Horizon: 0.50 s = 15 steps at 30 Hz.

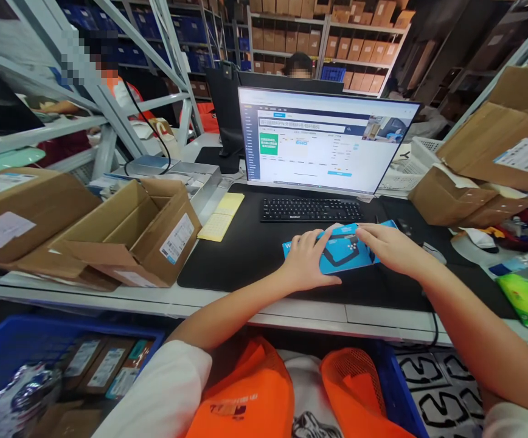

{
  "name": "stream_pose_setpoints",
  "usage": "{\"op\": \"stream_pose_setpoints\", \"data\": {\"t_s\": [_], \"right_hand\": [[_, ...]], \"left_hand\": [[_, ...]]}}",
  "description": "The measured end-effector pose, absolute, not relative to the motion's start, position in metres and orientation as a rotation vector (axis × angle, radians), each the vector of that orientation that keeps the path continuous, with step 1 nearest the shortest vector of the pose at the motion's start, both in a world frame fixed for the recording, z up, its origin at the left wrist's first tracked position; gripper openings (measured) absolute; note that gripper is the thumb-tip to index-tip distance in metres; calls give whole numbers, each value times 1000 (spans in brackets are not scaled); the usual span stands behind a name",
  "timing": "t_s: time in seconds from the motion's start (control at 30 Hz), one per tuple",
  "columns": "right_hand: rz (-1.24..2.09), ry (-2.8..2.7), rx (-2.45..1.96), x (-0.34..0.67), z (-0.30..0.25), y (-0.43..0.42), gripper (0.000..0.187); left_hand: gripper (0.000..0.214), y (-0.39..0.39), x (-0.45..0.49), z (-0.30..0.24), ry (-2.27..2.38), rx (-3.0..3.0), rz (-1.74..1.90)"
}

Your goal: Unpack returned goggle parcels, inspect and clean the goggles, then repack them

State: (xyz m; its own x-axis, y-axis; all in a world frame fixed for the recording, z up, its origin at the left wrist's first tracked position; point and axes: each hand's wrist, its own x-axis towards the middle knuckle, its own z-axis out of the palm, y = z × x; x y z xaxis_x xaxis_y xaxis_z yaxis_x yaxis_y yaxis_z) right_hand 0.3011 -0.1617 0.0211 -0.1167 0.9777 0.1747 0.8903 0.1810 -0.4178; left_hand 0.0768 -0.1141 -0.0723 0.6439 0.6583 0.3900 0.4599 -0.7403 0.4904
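A flat blue product box [343, 250] with a dark device pictured on its face lies on the black desk mat [241, 261], in front of the keyboard [312, 210]. Over the box's left end rests my left hand [307, 258], its thumb along the near edge and its fingers across the top. My right hand [385, 243] grips the right end, fingers over the far edge; part of that end is hidden beneath it. Behind the keyboard a lit monitor [323, 146] shows a web page with a green panel and a small photo.
Open cardboard boxes [168, 237] stand on the left, beside a yellow notepad [221, 217]. More cartons [510, 140] are stacked at right, near a mouse [403, 227]. Blue crates [154, 334] sit below the desk edge. Other people [299, 66] are beyond the monitor and at far left.
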Motion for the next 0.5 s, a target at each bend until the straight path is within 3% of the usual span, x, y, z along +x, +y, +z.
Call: {"op": "stream_pose_setpoints", "data": {"t_s": [0.13, 0.27, 0.33, 0.43, 0.5], "right_hand": [[210, -1936, -1576, 307, 16, -178, 40], [-258, -1637, -1337, 299, 12, -198, 25], [-288, -1686, -1260, 284, -1, -195, 32], [-83, -1920, -1258, 254, -28, -177, 50], [25, -1954, -1268, 237, -41, -165, 48]], "left_hand": [[118, -104, 59, -83, 952, 2459, 872], [116, -102, 37, -99, 1032, 2205, 1204], [121, -104, 31, -108, 1116, 2088, 1302], [135, -110, 26, -116, 1147, 2096, 1239], [139, -111, 21, -113, 1092, 2177, 1233]]}}
